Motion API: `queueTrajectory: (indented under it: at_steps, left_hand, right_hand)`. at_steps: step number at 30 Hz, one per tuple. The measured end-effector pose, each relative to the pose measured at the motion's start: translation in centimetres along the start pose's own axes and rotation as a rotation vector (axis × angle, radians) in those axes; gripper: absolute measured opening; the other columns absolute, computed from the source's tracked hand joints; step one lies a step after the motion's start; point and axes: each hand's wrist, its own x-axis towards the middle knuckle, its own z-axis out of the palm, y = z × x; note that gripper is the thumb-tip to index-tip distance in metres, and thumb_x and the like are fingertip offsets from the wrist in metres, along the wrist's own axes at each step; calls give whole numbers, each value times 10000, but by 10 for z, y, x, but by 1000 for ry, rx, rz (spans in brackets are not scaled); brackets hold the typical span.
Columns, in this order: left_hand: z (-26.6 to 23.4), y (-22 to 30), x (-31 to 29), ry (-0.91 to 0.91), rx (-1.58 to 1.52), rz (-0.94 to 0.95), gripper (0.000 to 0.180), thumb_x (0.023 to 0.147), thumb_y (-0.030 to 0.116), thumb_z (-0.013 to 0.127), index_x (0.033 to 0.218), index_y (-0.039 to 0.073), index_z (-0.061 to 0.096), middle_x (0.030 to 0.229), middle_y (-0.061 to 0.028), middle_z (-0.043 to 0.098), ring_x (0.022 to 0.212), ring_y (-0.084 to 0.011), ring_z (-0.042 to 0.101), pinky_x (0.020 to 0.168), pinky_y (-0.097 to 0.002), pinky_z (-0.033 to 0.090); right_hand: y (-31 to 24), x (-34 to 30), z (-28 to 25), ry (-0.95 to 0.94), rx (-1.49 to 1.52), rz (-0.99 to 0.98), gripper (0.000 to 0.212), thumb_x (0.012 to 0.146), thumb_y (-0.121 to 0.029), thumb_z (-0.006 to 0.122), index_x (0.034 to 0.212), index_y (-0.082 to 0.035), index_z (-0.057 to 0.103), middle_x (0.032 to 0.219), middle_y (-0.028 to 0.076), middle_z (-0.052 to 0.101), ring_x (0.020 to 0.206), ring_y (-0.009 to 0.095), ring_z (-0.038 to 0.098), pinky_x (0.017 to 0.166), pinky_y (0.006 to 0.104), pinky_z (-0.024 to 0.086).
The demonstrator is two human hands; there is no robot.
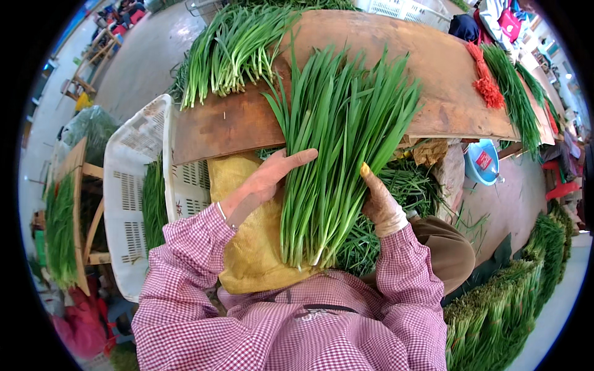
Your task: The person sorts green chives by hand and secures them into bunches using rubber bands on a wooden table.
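Observation:
A wide bunch of garlic chives [337, 142] fans out in front of me, leaf tips on the wooden board and pale stem ends near my lap. My left hand [263, 180] grips its left side, thumb laid across the top and the other fingers hidden underneath. On the right side, my right hand [382, 203] clasps the stems, its thumb with a yellow covering on the tip pointing up along the leaves. That hand's other fingers are out of sight under the bunch. Below lies a yellow woven sack [244, 247] across my lap.
Another heap of chives [238, 52] rests on the wooden board [458, 99], with red ties [486, 77] at its right end. A white crate [136, 145] stands left. Loose leaves [408, 191], a blue basin [481, 164] and rows of bundles [513, 297] are right.

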Motion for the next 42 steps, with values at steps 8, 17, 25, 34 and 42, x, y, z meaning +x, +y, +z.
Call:
queueTrajectory:
  at_steps: [8,17,25,34,42]
  left_hand:
    - [22,18,-7,-155,149,107,592,801,317,700,1254,1,487,1168,-76,572,1034,-155,546,916,-294,424]
    - [102,167,-48,-85,532,730,918,655,517,760,1279,-48,394,1219,-194,522,1175,-296,474,1054,-382,335]
    - [105,196,21,-59,561,937,651,706,344,792,1190,-5,531,1125,-92,602,1030,-178,566,949,-303,412]
    - [95,203,41,-166,557,968,509,774,327,734,1160,29,588,1079,-59,629,1005,-150,575,924,-289,431]
    - [111,234,31,-173,460,1077,548,790,348,715,1192,11,557,1106,-71,609,967,-147,597,873,-277,468]
  right_hand:
    - [-35,-12,45,-118,-311,-102,442,769,-270,748,1108,-21,613,1028,69,655,924,161,610,877,306,461]
    - [-191,-74,114,-103,-813,-761,351,797,-343,695,1039,-91,659,956,91,691,860,143,666,990,360,419]
    - [-241,-17,92,-65,-784,-1021,402,750,-237,768,1026,17,623,928,84,675,817,129,636,743,252,519]
    - [-234,-1,100,-149,-703,-854,421,762,-213,761,1064,31,599,911,76,669,798,120,635,698,257,535]
    - [-255,10,115,-190,-633,-1024,418,760,-288,758,1037,-3,628,909,62,670,790,123,635,672,249,536]
